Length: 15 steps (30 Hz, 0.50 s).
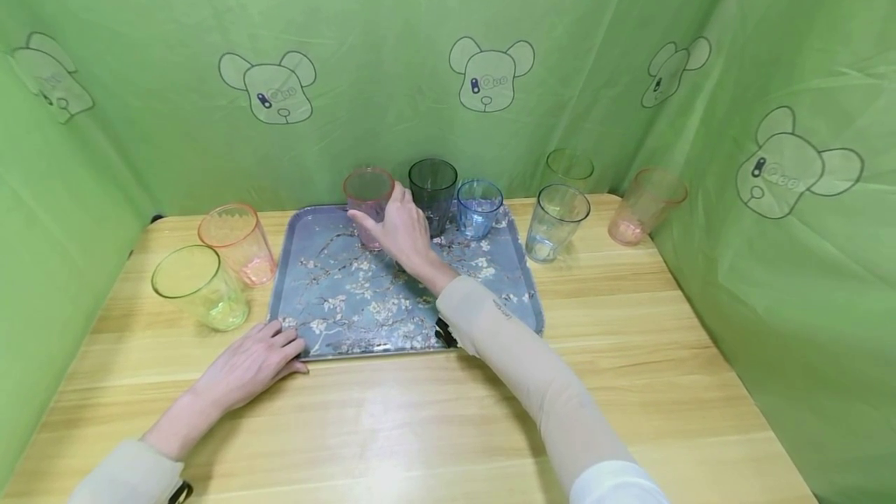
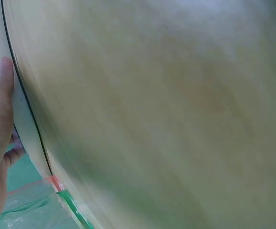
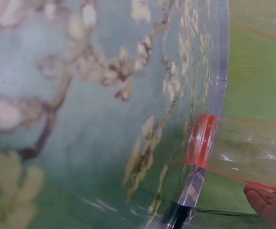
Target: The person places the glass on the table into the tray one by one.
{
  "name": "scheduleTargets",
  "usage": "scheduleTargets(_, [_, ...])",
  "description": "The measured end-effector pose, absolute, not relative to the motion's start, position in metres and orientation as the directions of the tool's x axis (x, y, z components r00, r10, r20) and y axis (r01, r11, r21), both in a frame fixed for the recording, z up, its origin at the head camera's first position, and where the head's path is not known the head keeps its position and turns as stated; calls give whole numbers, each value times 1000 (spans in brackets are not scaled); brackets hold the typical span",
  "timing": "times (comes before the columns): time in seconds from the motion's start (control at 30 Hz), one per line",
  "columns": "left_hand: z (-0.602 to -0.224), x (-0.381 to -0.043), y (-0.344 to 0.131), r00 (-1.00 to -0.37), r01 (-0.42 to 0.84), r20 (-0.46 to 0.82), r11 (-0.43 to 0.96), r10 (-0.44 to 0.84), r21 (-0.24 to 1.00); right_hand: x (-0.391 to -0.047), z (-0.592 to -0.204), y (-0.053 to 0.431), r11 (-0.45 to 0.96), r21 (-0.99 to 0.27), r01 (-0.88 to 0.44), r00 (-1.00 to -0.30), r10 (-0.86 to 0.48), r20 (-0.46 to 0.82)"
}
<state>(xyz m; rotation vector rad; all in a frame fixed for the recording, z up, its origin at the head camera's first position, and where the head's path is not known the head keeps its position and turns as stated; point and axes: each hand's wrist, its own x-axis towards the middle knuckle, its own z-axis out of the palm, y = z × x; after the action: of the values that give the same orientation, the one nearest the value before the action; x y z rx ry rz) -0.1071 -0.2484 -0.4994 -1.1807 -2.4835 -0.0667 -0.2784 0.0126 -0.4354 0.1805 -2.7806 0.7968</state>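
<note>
A floral blue-grey tray (image 1: 364, 286) lies on the wooden table. At its back left, my right hand (image 1: 402, 228) holds a pink drinking glass (image 1: 364, 189), which stands upright with thumb and fingers on opposite sides. In the right wrist view this pink glass (image 3: 247, 143) shows its red-tinted base on the tray, and only part of the hand (image 3: 271, 205) appears. A dark grey glass (image 1: 434, 193) and a smaller blue glass (image 1: 479, 212) stand beside it. My left hand (image 1: 255, 360) holds the tray's front left corner, fingers over the rim and thumb at the front.
Left of the tray stand an orange-pink glass (image 1: 241, 243) and a yellow-green glass (image 1: 203, 290). To the right are a pale blue glass (image 1: 556, 224), another yellow-green glass (image 1: 570, 169) behind it, and a pink glass (image 1: 644, 208). Green cloth (image 1: 385, 37) encloses the table (image 1: 392, 426).
</note>
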Motion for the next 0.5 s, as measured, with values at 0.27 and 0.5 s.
scheduleTargets(0.27, [-499,-107,-248,-577,752,358,648,734,-116,-282,-436,11,835,-513,-200,-954,-45,297])
scheduleTargets(0.5, [-498,-107,-248,-575,754,361,647,734,-113,-281,-437,13,793,-581,-184,-961,-21,275])
